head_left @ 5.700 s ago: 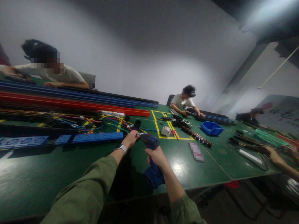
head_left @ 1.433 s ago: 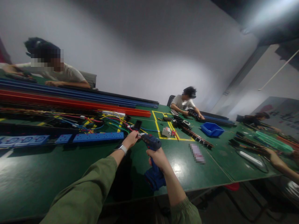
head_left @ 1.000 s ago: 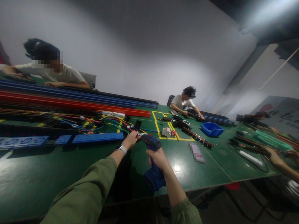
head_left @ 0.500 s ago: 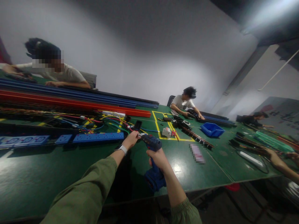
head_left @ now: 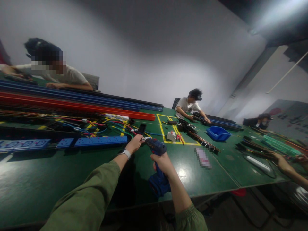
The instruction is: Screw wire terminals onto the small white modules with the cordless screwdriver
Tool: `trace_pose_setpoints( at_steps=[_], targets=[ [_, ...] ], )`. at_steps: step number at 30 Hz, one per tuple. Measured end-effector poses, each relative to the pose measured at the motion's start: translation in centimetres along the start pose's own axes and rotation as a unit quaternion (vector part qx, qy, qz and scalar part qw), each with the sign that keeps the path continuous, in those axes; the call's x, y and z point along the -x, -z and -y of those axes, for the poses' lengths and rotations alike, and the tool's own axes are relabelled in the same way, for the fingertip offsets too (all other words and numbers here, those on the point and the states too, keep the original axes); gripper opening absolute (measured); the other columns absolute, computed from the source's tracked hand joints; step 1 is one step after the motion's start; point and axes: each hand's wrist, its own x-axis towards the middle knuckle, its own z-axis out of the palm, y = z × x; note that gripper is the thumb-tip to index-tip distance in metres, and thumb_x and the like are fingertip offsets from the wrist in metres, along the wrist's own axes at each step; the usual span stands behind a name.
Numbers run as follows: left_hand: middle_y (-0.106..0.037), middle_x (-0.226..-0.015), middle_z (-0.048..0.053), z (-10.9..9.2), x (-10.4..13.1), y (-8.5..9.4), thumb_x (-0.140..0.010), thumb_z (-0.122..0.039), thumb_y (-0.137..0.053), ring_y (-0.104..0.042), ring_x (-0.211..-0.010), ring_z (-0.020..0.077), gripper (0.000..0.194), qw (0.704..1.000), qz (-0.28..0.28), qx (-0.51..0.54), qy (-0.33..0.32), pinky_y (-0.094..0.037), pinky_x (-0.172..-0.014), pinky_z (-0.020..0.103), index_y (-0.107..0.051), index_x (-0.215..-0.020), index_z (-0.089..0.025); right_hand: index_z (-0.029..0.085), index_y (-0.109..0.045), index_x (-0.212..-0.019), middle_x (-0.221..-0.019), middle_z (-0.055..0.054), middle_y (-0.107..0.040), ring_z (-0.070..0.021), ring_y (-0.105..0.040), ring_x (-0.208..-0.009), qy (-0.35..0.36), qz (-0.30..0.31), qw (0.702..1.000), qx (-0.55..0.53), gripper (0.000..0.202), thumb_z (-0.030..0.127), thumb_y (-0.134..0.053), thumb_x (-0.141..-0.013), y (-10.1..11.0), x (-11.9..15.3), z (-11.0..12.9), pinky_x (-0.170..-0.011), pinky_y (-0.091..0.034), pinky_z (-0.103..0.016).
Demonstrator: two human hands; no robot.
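Note:
My right hand (head_left: 163, 163) is wrapped round the handle of a blue cordless drill (head_left: 157, 147), its nose pointing away and left over the green table. At the drill's tip my left hand (head_left: 135, 143) is closed in a pinch; what its fingers hold is too small and too hidden to name. Just beyond those fingers stands a small black box-like part (head_left: 141, 129), with coloured wires (head_left: 115, 123) running close by. To the left lies a blue socket strip (head_left: 101, 141), its end near my left wrist.
Long red channels (head_left: 134, 114) and blue channels (head_left: 115, 103) lie behind the wires. Right of the drill are a grey-white breaker (head_left: 171, 136), a blurred-out flat object (head_left: 203, 158), a copper-coloured strip (head_left: 204, 142) and a blue bin (head_left: 218, 133). Co-workers sit at the far side and right.
My two hands and the drill hold almost the same place. At the far right, a co-worker's head has lifted slightly.

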Motion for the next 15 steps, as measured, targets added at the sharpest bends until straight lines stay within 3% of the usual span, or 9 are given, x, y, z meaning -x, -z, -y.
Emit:
trace_pose_setpoints(
  at_steps=[15],
  targets=[
    [-0.062, -0.094, 0.007, 0.35, -0.15, -0.23, -0.09, -0.034, -0.049, -0.056, -0.087, 0.0197, 0.02, 1.0, 0.013, 0.013, 0.012, -0.044, -0.087, 0.034, -0.061, -0.088, -0.018, 0.018, -0.054, -0.085, -0.039, 0.009, -0.042, -0.0134, -0.049, -0.033, -0.035, -0.005, 0.999, 0.006, 0.016, 0.023, -0.054, -0.07, -0.1, 0.34, 0.7, -0.037, -0.034, -0.021]
  ],
)
